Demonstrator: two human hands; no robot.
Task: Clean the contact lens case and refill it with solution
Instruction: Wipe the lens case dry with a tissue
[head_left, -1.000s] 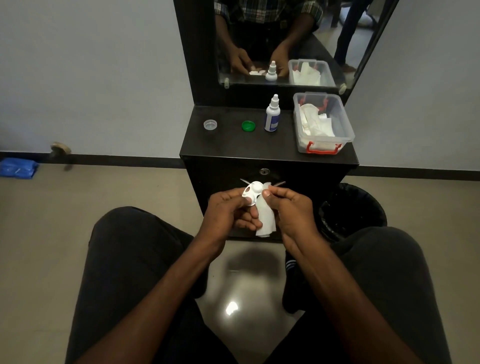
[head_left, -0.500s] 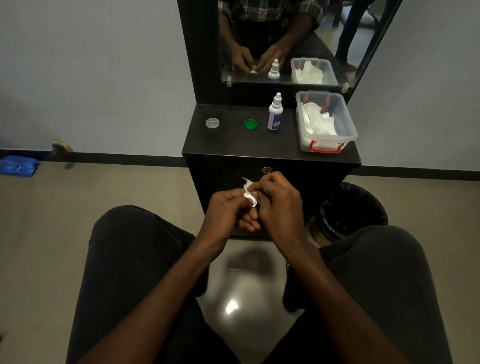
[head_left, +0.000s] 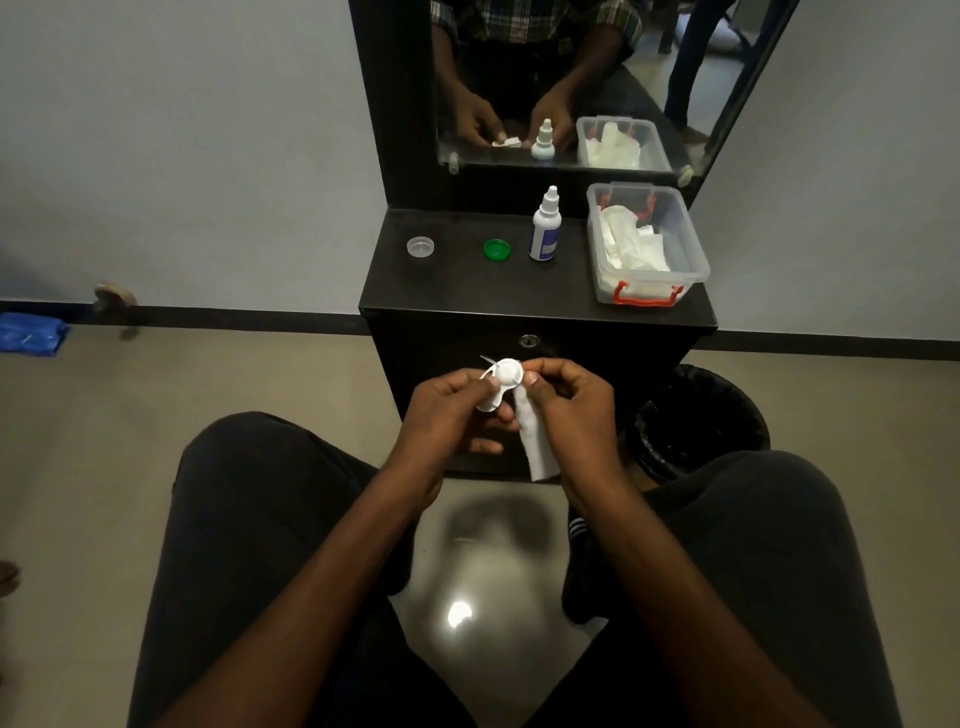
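Observation:
My left hand (head_left: 449, 415) pinches a white contact lens case (head_left: 501, 382) in front of the black cabinet, one open well facing up. My right hand (head_left: 569, 410) grips a folded white tissue (head_left: 535, 441) that hangs down between the hands, its fingertips touching the case's right edge. On the cabinet top (head_left: 467, 291) stand a white solution bottle (head_left: 544, 228), a green cap (head_left: 497, 249) and a clear cap (head_left: 420, 246), all apart from my hands.
A clear plastic box (head_left: 647, 244) with red latches holds white tissues at the right of the cabinet top. A black lined bin (head_left: 696, 415) stands on the floor at the right. A mirror (head_left: 561, 83) rises behind the cabinet. My knees flank the hands.
Half a second ago my right hand covered the case with the tissue; now it has drawn back to the right, and the case and hanging tissue show again.

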